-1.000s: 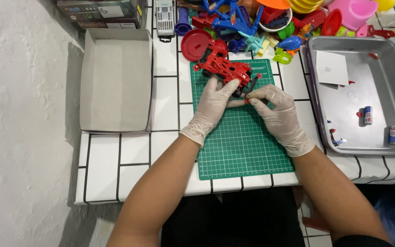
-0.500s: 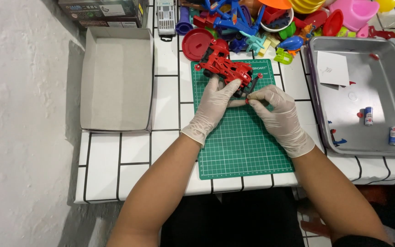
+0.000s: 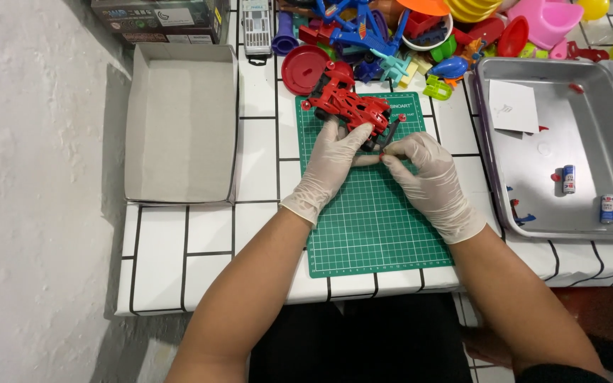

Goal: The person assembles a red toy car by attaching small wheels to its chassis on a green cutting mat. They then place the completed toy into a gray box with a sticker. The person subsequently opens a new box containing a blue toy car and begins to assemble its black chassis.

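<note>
A red toy car chassis (image 3: 345, 105) lies at the far end of a green cutting mat (image 3: 370, 213). My left hand (image 3: 331, 159), in a white glove, holds the chassis at its near end. My right hand (image 3: 427, 170), also gloved, grips a thin dark tool (image 3: 391, 131) with a red tip, whose point touches the right side of the chassis. The part under my fingers is hidden.
An open grey cardboard box (image 3: 179, 120) sits to the left. On the right, a metal tray (image 3: 555, 142) holds a paper slip, two small batteries and tiny parts. A heap of coloured plastic toy parts (image 3: 420, 35) lines the far edge. White wall at left.
Both hands and the chassis stay in nearly the same place; only the camera view has shifted slightly.
</note>
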